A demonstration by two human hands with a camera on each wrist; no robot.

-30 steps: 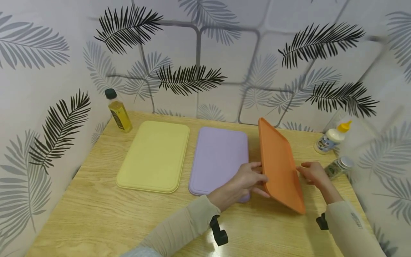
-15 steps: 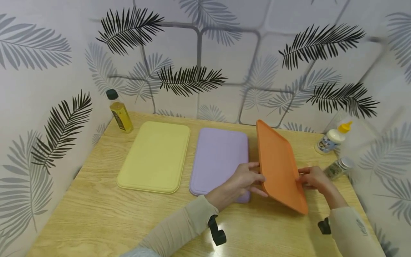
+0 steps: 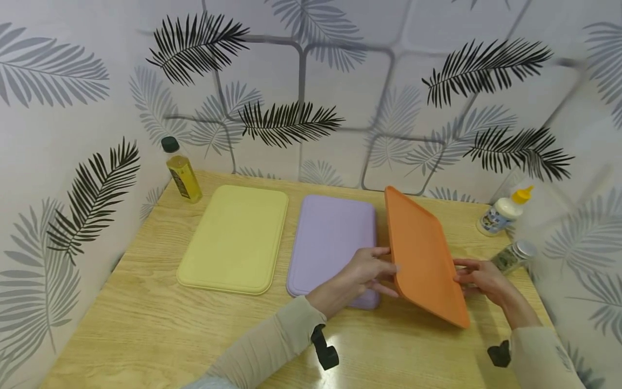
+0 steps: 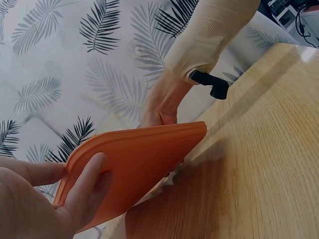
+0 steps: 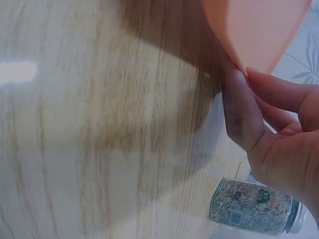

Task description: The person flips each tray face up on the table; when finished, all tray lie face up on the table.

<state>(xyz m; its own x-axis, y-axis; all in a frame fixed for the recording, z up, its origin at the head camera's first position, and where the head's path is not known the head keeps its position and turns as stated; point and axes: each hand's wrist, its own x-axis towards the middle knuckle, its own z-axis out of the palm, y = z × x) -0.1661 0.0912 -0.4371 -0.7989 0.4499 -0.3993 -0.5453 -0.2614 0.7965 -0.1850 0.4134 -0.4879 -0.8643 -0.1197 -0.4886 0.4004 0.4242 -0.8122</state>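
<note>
An orange tray point(image 3: 421, 254) is tilted above the right part of the table, its left edge raised and its right edge low. My left hand point(image 3: 368, 270) holds the raised left edge, with fingers on both faces in the left wrist view. With thumb and fingers, my right hand point(image 3: 485, 278) pinches the low right edge, which is close to the wood in the right wrist view. Left of it a purple tray point(image 3: 330, 237) lies flat, partly hidden by my left hand. Farther left lies a yellow tray point(image 3: 235, 237), also flat.
A bottle of yellow oil point(image 3: 183, 175) stands at the back left corner. At the right edge are a white squeeze bottle with a yellow tip point(image 3: 500, 213) and a glass jar of dried bits point(image 3: 510, 256), close to my right hand. Patterned cloth walls surround the wooden table point(image 3: 160, 329).
My right hand has come to grip the tray's right edge. The orange tray has tilted flatter, its raised left edge moving slightly down and left, its right edge slightly right.
</note>
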